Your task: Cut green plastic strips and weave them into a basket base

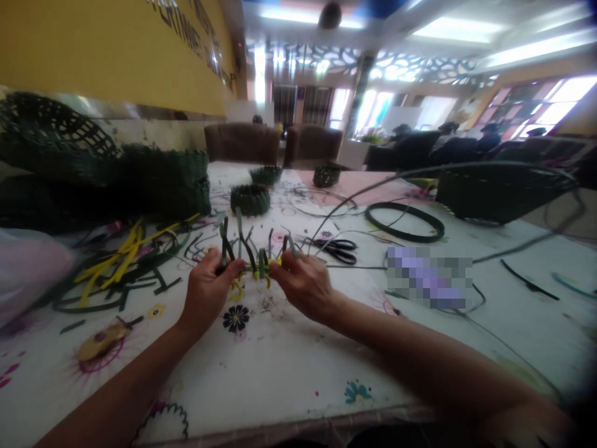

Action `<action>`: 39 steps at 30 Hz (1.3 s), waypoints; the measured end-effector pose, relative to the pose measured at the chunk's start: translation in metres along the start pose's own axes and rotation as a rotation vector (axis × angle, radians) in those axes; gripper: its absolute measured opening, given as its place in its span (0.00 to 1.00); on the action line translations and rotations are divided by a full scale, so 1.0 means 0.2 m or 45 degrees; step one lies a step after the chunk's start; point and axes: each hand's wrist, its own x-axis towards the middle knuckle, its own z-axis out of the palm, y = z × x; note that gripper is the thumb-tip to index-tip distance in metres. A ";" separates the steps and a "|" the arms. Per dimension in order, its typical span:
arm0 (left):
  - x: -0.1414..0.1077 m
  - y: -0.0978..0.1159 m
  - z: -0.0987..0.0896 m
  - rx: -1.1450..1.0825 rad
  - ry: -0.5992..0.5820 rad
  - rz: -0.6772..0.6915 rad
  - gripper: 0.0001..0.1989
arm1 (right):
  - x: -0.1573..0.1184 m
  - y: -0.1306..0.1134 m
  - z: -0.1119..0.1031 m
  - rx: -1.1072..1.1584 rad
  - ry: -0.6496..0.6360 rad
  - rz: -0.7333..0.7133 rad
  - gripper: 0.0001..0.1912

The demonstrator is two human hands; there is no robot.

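Head view: a small weave of dark green and yellow plastic strips (255, 269), its green ends sticking up, held between both hands over a floral-printed tablecloth (280, 367). Left hand (209, 292) at the weave's left side, with left fingers (232, 269) pressed together and clamped on the strips. Right hand (303, 286) at its right side, with right fingers (290, 264) bunched and likewise clamped on the strips. Only a narrow stretch of weave showing between the two hands.

Just right of the weave, black-handled scissors (333, 251) lying on the cloth. Farther right of it, a coil of dark green strip (405, 221) and a pixelated patch (429, 277) hiding whatever lies there. Left of the weave, a scatter of yellow and green strip offcuts (116, 264). Straight beyond it, a round woven green ring (250, 199). Well to its left, a heap of dark green woven baskets (163, 183); well to its right, a large green woven basket (501, 193). Far beyond, brown armchairs (242, 143) and seated people (448, 140).
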 end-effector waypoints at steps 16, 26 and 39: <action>0.01 -0.03 -0.01 -0.071 -0.057 -0.119 0.11 | 0.00 0.05 0.03 0.149 0.023 -0.065 0.10; 0.01 -0.01 -0.01 -0.014 -0.034 -0.010 0.14 | 0.02 0.02 0.03 0.152 -0.190 -0.007 0.14; 0.00 0.01 -0.01 0.101 -0.033 0.122 0.15 | 0.07 0.02 -0.08 0.252 -0.449 0.125 0.11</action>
